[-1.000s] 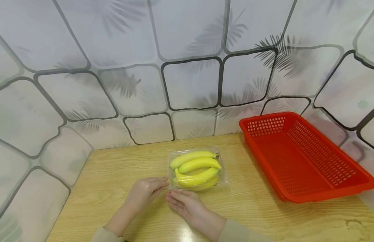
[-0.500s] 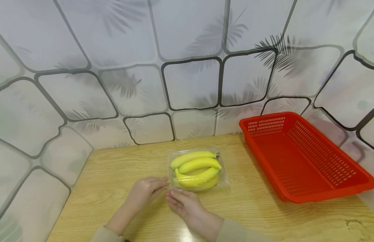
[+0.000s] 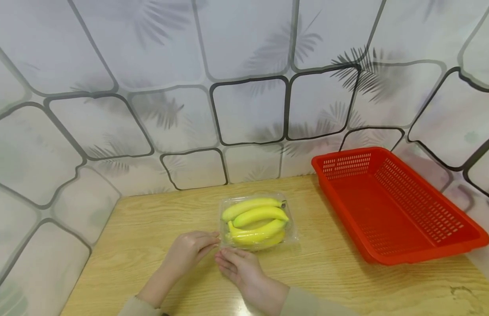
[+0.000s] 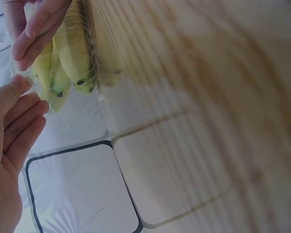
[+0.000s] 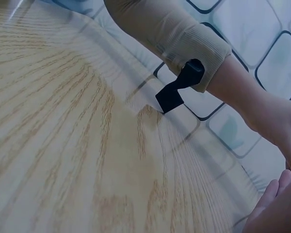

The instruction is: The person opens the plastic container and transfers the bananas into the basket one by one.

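A transparent plastic box (image 3: 293, 235) lies on the wooden table, with several yellow bananas (image 3: 261, 215) inside it. My left hand (image 3: 192, 249) reaches to its left side, thumb and fingertips pinching the rim close to the near-left corner. At that same corner, my right hand (image 3: 244, 273) holds the near edge between thumb and fingers. The left wrist view shows the left thumb (image 4: 12, 92) and the right hand's fingers (image 4: 39, 36) almost meeting at the rim, beside the banana ends (image 4: 72, 63). In the right wrist view the box is hidden, with only part of the hands showing.
A red plastic basket (image 3: 347, 215) with slotted sides stands at the right of the table (image 3: 149, 224). Walls (image 3: 248, 109) covered in a stone-and-leaf pattern close off the back and both sides. A black clip-like piece (image 5: 182, 85) sits by the left sleeve cuff.
Both hands stay at the box's near-left corner, and the box keeps its place. The head view has shifted very slightly.
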`<action>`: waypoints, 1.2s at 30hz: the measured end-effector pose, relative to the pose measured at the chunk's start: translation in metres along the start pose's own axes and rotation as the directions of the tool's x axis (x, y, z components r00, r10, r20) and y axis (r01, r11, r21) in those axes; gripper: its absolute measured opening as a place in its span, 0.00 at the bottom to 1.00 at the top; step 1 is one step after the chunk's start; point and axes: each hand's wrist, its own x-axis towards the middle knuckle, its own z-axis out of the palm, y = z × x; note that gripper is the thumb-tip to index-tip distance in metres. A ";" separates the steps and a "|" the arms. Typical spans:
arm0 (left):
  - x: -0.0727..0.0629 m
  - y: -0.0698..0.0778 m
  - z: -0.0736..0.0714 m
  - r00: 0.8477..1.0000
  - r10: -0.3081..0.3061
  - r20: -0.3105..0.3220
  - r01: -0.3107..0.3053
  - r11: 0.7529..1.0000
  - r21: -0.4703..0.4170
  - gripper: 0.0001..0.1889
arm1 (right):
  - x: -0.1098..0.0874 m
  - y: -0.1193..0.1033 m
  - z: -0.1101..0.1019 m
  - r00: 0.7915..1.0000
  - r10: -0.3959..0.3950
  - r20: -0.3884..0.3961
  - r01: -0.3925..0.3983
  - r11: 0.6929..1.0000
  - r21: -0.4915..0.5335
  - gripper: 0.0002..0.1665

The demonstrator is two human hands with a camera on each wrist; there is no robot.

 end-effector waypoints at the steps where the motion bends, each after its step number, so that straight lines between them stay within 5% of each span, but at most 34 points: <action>1: 0.000 0.000 0.000 1.000 0.002 -0.001 -0.002 1.000 0.000 0.12 | 0.000 0.000 0.000 1.000 0.000 0.000 0.000 1.000 0.000 0.21; 36: 0.000 -0.003 0.002 0.999 0.045 -0.014 -0.045 0.999 0.024 0.15 | 0.001 0.000 0.004 0.997 -0.050 -0.066 0.043 0.994 -0.099 0.20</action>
